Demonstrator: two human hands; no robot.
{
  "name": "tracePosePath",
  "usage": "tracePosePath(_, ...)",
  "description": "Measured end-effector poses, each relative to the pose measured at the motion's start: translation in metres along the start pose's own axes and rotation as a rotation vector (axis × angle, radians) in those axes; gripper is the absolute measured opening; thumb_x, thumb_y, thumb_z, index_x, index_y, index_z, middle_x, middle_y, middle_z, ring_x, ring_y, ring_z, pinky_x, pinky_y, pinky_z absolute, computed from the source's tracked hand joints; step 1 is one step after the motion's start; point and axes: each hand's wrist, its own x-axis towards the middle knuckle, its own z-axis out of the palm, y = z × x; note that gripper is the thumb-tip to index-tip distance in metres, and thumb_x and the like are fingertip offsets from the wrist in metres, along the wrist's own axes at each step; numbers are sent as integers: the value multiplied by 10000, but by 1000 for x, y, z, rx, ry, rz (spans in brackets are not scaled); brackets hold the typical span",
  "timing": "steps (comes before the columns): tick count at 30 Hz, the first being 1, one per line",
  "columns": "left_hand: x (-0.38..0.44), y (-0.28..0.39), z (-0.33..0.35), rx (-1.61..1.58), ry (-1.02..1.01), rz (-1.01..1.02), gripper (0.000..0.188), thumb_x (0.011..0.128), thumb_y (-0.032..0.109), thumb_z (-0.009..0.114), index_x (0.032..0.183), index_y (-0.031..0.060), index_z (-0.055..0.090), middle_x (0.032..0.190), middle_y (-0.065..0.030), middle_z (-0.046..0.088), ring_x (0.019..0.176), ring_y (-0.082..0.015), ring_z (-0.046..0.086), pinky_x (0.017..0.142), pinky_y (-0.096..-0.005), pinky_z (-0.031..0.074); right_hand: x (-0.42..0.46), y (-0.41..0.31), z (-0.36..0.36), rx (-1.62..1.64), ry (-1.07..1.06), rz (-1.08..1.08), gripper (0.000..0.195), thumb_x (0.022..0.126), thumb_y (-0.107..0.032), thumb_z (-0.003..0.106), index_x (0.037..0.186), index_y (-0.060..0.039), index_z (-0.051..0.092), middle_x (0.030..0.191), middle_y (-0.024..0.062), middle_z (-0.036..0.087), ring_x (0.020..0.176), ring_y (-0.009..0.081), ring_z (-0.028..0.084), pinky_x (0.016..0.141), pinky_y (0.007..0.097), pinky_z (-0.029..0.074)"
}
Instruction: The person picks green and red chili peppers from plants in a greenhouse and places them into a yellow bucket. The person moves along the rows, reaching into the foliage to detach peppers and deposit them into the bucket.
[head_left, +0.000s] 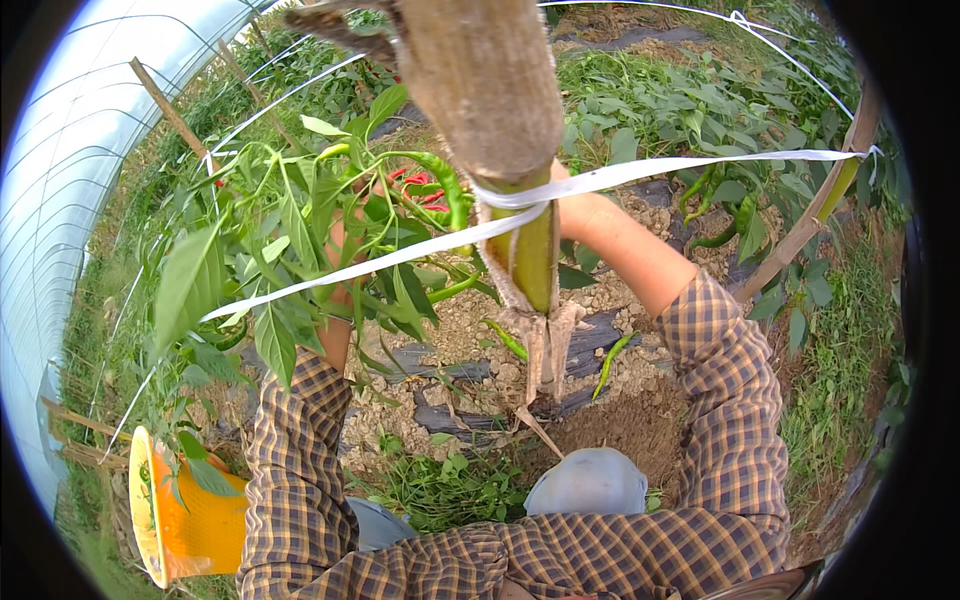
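Observation:
My left hand (367, 195) is mostly hidden among the leaves of a chili pepper plant (300, 202), near several red chili peppers (424, 184). Whether its fingers hold anything cannot be made out. My right hand (561, 191) reaches behind a thick bamboo stake (529, 247), which hides its fingers. White plastic strapping (637, 171) is wrapped around this stake. A curled green chili pepper (448, 184) hangs just left of the stake. On the ground lies another green chili (613, 364), right of the stake's base.
A yellow bucket (199, 517) lies tilted at the lower left. A second stake (817, 214) leans at the right, tied to the strapping. Torn black plastic mulch (450, 420) covers part of the cloddy soil. A curved plastic greenhouse wall (67, 150) runs along the left, with more pepper plants about.

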Motion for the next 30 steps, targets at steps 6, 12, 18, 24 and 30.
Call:
tracePosePath(6,19,-11,16,20,-36,-18,398,716,151,686,1071,32,551,968,-123,588,897,-262,560,789,-334,474,13,-3,32,159,-87,318,425,798,-294,696,1176,-110,630,765,181,656,720,281,652,646,400,480)
tracePosePath(12,29,-21,45,9,-67,20,404,701,150,690,1063,36,554,958,-127,588,892,-273,560,784,-343,473,-6,67,73,687,62,276,330,729,-250,725,1039,-140,696,827,193,661,810,350,652,730,430,505)
tracePosePath(18,26,-25,33,54,-35,28,410,685,149,694,1056,39,556,948,-131,588,887,-283,559,779,-352,472,7,-1,-29,-87,-248,243,292,689,-200,678,942,-56,691,824,227,649,829,354,653,721,444,517)
tracePosePath(24,20,-23,26,100,-4,33,417,670,148,698,1049,43,559,939,-134,587,883,-294,559,773,-361,471,18,-44,-100,-635,-281,342,229,742,-193,617,887,-20,656,845,200,644,869,325,637,763,385,504)
tracePosePath(30,21,-15,8,151,44,66,424,655,147,703,1042,46,562,929,-138,587,878,-304,558,768,-370,470,-41,-18,-145,-393,-38,431,258,784,-234,683,929,-22,705,728,152,663,724,232,666,639,345,508)
